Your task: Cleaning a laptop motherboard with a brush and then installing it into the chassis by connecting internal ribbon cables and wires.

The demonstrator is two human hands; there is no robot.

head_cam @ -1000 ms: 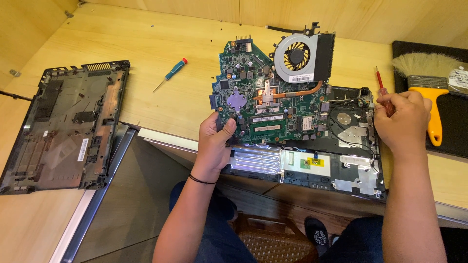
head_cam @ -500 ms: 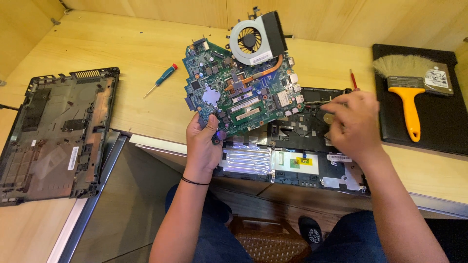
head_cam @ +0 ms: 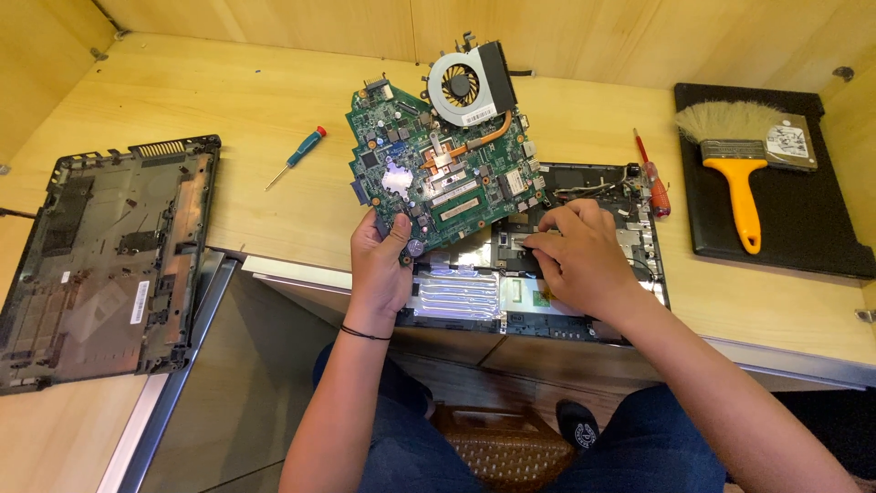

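Your left hand [head_cam: 381, 265] grasping green motherboard [head_cam: 438, 169] by lower edge, board tilted up over table's front edge; round fan [head_cam: 461, 87] with copper heat pipe attached. Your right hand [head_cam: 579, 260] curled, fingertips pressing into open laptop chassis [head_cam: 566, 301], holding nothing visible. Board lifted free; chassis stripped, foil patches exposed. Black plastic bottom cover [head_cam: 100, 256] off, at left edge. Screwdrivers: blue-handled [head_cam: 297, 157], red-handled [head_cam: 650, 173]. Bristle brush [head_cam: 735, 160] on black mat [head_cam: 803, 228], right edge.

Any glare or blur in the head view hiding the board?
Head view: warm, even light; the motherboard in the left hand is sharp; mild glare on the silver foil of the laptop chassis; the right hand casts little shadow; desk edges bow slightly.
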